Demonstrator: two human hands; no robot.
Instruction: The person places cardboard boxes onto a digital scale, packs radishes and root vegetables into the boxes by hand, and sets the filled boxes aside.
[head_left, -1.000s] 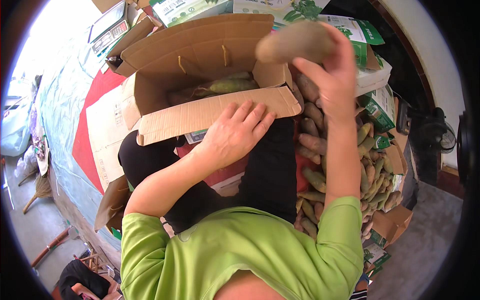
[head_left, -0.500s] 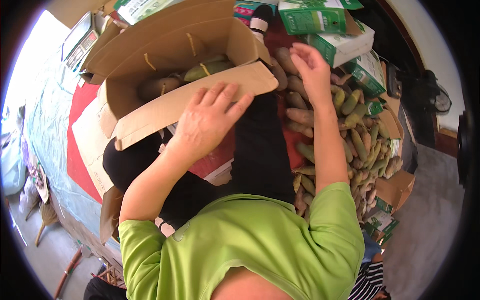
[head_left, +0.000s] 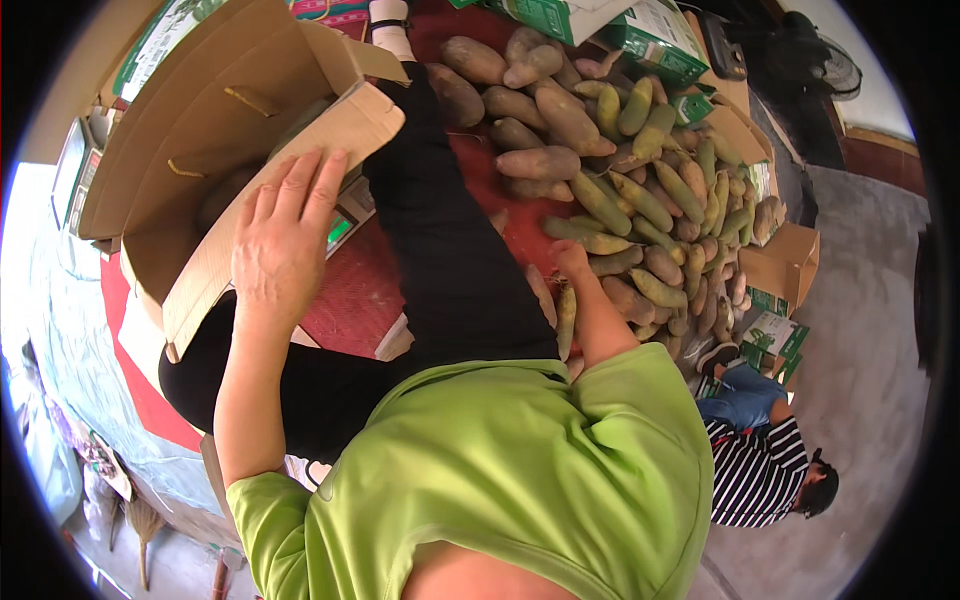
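My left hand [head_left: 283, 243] lies flat with fingers spread on the front flap of a large open cardboard box [head_left: 190, 130]; it holds nothing. My right hand [head_left: 570, 260] reaches down to the near edge of a big pile of long brown and green tubers [head_left: 620, 170] on a red mat [head_left: 355, 300]. Its fingers touch the tubers, but its grip is hidden. My black-trousered leg [head_left: 440, 240] stretches between the box and the pile. A few tubers show dimly inside the box.
Green and white cartons [head_left: 650, 40] stand behind the pile. A small open cardboard box [head_left: 790, 262] sits at its right. A person in a striped top [head_left: 760, 470] crouches at lower right. A scale with a green display [head_left: 340, 230] sits under the box flap.
My right hand, which held a tuber up over the box a second ago, has dropped empty to the pile and come nearer my leg. My left hand stays on the flap.
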